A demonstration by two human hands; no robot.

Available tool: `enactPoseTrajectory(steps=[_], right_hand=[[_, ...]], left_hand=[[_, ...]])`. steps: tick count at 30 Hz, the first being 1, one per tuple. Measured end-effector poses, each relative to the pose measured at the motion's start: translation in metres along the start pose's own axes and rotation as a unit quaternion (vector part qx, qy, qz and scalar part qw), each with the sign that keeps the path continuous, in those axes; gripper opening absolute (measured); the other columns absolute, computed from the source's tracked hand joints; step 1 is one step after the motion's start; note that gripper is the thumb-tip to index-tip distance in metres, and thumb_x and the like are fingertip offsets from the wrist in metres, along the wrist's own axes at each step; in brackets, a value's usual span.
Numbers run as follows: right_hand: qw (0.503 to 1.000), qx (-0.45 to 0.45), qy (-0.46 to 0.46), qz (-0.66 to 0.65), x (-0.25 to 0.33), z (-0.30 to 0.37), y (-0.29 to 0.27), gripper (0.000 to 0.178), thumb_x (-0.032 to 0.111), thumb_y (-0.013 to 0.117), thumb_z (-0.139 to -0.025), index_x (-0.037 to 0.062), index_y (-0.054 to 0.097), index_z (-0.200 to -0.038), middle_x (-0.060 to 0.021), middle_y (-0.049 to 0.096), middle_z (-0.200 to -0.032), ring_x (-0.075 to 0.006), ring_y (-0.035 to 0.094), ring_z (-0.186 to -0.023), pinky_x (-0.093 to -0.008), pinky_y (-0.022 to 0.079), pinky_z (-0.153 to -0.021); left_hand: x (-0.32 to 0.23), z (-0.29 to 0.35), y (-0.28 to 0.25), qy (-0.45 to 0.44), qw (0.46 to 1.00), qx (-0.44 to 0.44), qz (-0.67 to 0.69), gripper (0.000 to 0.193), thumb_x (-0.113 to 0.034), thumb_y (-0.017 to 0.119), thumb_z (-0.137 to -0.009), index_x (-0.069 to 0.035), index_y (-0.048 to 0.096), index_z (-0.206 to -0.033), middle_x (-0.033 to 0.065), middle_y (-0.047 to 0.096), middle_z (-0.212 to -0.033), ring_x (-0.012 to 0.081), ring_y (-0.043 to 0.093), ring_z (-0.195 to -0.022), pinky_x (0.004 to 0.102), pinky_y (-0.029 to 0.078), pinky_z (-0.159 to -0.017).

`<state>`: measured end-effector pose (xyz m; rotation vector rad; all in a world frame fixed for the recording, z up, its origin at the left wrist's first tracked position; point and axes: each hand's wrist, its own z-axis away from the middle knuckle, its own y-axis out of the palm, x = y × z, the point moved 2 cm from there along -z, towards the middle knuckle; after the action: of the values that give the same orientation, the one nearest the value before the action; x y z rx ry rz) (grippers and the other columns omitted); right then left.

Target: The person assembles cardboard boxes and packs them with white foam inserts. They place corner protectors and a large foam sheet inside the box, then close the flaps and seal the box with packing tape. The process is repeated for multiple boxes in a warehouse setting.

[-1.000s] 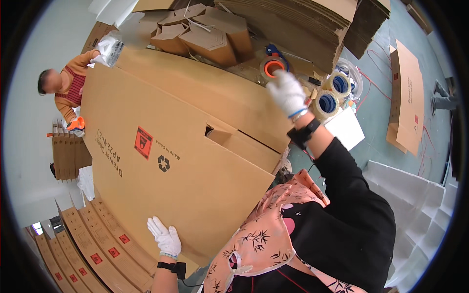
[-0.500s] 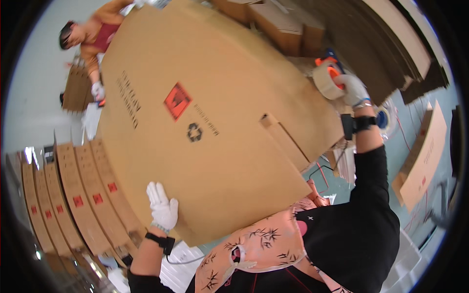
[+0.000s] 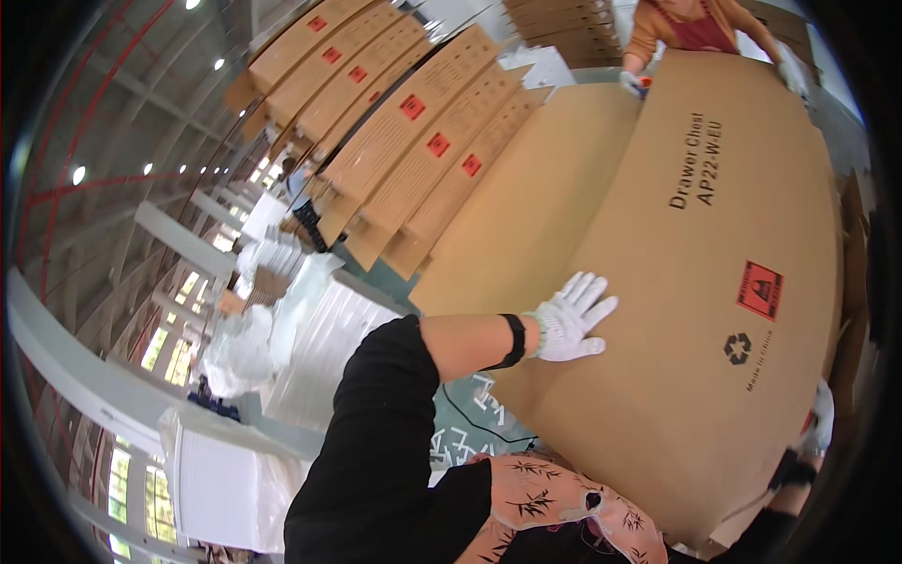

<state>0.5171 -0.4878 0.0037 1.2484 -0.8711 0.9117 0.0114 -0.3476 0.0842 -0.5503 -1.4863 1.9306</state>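
Spread flat, the empty left hand [image 3: 570,320] is seemingly steadying the carton [image 3: 648,376] well near its left edge, the grip of the right hand [image 3: 822,415] being unclear.

Toward twelve o'clock, brown cartons with red labels [image 3: 438,155] lean in a row, and a second row of cartons [image 3: 343,70] stands behind it at eleven. At ten, a distant person [image 3: 303,205] in dark trousers is near them; red pipes [image 3: 105,58] and lit lamps [image 3: 79,175] run along the ceiling beyond. Plastic-wrapped white stacks sit at eight [image 3: 324,352] and between seven and eight [image 3: 221,498]. Small white pieces [image 3: 482,397] litter the green floor [image 3: 390,282] at six, beside a dark cable [image 3: 473,420].
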Motion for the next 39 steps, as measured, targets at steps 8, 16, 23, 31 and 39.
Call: enactPoseTrajectory(steps=[8,16,23,31,39], right_hand=[[0.983,-0.053,0.155,0.08,-0.121,0.074,0.122,0.053,0.024,0.061,-0.085,-0.0046,0.058,-0.13,-0.0108,0.067,-0.118,-0.0191,0.065,-0.105,-0.0318,0.052,-0.093],[0.974,-0.131,0.158,0.098,-0.192,0.097,0.234,0.052,0.024,0.06,-0.089,-0.0032,0.056,-0.133,-0.0109,0.067,-0.117,-0.0199,0.066,-0.103,-0.0321,0.053,-0.09],[0.959,-0.25,0.049,0.125,-0.188,0.069,0.281,0.05,0.024,0.058,-0.093,-0.002,0.055,-0.136,-0.0109,0.068,-0.116,-0.0206,0.066,-0.101,-0.0324,0.055,-0.088],[0.936,-0.334,0.004,0.111,-0.206,0.067,0.347,0.048,0.024,0.056,-0.097,-0.0007,0.053,-0.139,-0.011,0.068,-0.115,-0.0214,0.067,-0.098,-0.0327,0.056,-0.085],[0.971,-0.215,0.071,0.08,-0.296,0.068,0.488,0.047,0.023,0.056,-0.1,0.0004,0.052,-0.141,-0.0111,0.068,-0.115,-0.022,0.067,-0.097,-0.0332,0.057,-0.083]], left_hand=[[0.011,-0.002,0.011,0.059,0.996,-0.053,0.049,0.082,-0.053,0.053,-0.095,-0.006,0.028,-0.157,0.0345,0.014,-0.162,0.0531,0.01,-0.151,0.0594,0.006,-0.123],[0.021,-0.006,0.012,0.104,0.985,-0.086,0.109,0.082,-0.057,0.052,-0.094,-0.008,0.034,-0.156,0.0337,0.02,-0.161,0.0493,0.012,-0.152,0.0569,0.004,-0.124],[0.058,-0.041,-0.025,0.245,0.968,0.012,-0.048,0.072,-0.053,0.054,-0.093,-0.021,0.038,-0.156,0.0243,0.04,-0.153,0.0388,0.053,-0.131,0.0524,0.048,-0.1],[0.067,-0.041,-0.012,0.278,0.955,0.007,-0.099,0.069,-0.054,0.053,-0.095,-0.031,0.035,-0.157,0.0183,0.034,-0.16,0.0299,0.069,-0.11,0.0465,0.057,-0.078],[0.045,-0.051,0.012,0.275,0.958,0.008,-0.084,0.077,-0.053,0.061,-0.089,-0.029,0.035,-0.158,0.0183,0.032,-0.162,0.0335,0.062,-0.123,0.0514,0.053,-0.086]])
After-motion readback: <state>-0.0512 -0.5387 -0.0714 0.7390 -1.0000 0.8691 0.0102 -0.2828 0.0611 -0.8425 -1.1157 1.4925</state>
